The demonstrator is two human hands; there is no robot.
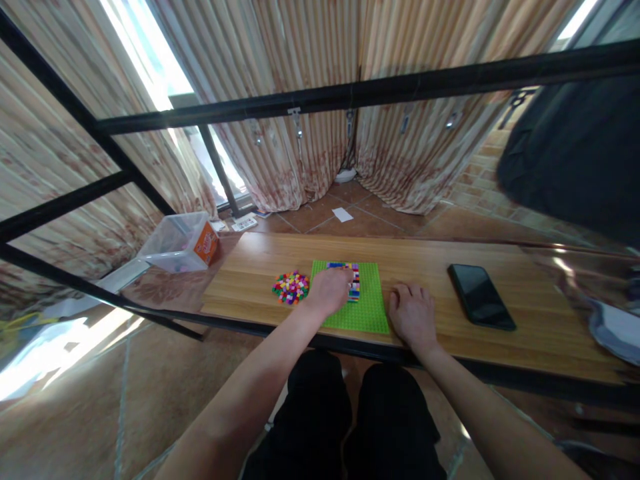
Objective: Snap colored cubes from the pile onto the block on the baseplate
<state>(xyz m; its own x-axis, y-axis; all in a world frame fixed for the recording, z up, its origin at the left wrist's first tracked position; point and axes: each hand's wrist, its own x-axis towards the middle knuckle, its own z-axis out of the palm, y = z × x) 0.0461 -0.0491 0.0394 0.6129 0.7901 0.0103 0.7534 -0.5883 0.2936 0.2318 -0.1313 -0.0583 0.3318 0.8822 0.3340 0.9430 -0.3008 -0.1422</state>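
A green studded baseplate [367, 317] lies on the wooden table in front of me. Rows of small multicoloured toy bricks [355, 283] are set on its upper part. My left hand [331, 291] is over these bricks with its fingers drawn together; the fingertips and anything in them are hidden. To the left of the baseplate is a loose pile of tiny coloured bricks [291, 287]. My right hand [414, 315] rests palm down on the table, just beyond the plate's right edge, its fingers loosely apart and holding nothing.
A black phone [481, 297] lies on the wooden table [255, 260] to the right. On the floor at the left stands a clear plastic box [173, 247] with an orange label. A black metal bar [320, 100] crosses in front of the curtains [280, 160].
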